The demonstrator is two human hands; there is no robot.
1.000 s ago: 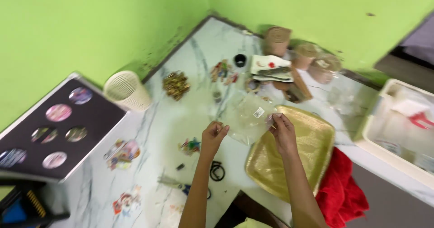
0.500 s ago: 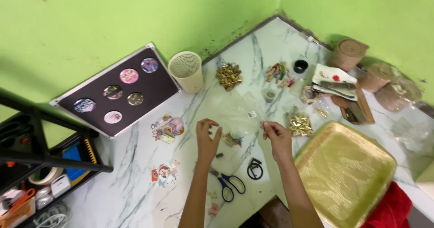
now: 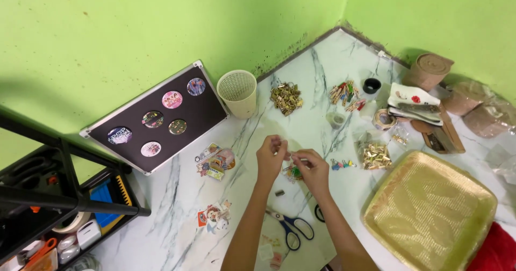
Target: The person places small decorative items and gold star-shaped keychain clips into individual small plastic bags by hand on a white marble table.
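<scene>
My left hand (image 3: 271,155) and my right hand (image 3: 312,169) meet above the white marble tabletop (image 3: 177,196). The fingertips of both pinch one small, thin, clear item between them; it is too small to make out. Just below the hands lies a little heap of coloured bits (image 3: 293,172). Blue-handled scissors (image 3: 293,230) lie beside my forearms. A gold tray (image 3: 430,212) sits to the right of my right arm.
A black board with round badges (image 3: 156,118) and a cream mesh basket (image 3: 236,91) stand at the back left. Gold clips (image 3: 286,96), coloured pegs (image 3: 344,92), stickers (image 3: 215,161), a tape roll (image 3: 383,119) and a brown paper roll (image 3: 430,69) lie about. A black rack (image 3: 59,206) stands at left.
My hands have moved left, off the gold tray and over bare marble, and have drawn close together. The large clear bag held one second ago is gone from them.
</scene>
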